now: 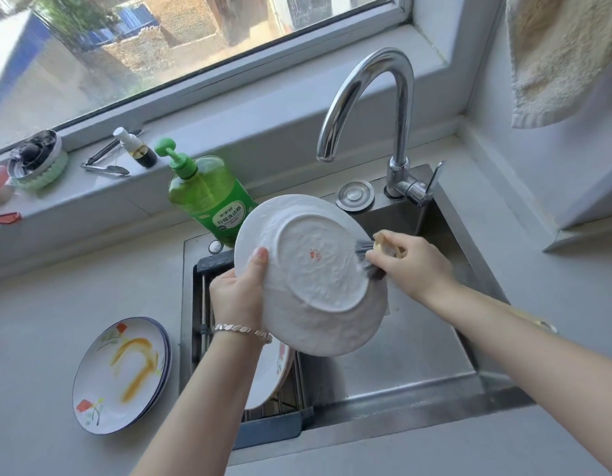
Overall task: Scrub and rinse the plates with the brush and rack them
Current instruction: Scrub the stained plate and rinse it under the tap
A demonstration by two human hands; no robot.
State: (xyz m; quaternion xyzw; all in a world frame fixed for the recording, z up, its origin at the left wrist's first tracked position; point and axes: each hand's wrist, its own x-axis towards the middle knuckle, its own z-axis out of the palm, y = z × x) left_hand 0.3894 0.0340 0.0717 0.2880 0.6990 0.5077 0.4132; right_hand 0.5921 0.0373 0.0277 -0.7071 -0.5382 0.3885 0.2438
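My left hand [238,293] grips the left rim of a white plate [311,273], held tilted over the sink with its soapy underside toward me. My right hand [412,266] holds a brush [368,257] whose dark bristles press against the plate's right edge. A dirty flowered plate [121,374] with orange smears tops a small stack on the counter at the left. Another plate [268,376] stands in the rack [273,427] at the sink's left side, partly hidden by my left forearm.
The steel sink [407,345] lies below the chrome tap [373,108], which runs no water. A green soap bottle [208,194] stands behind the plate. Tongs [103,163], a small bottle [136,147] and a round scrubber [37,159] sit on the sill. A towel [558,53] hangs top right.
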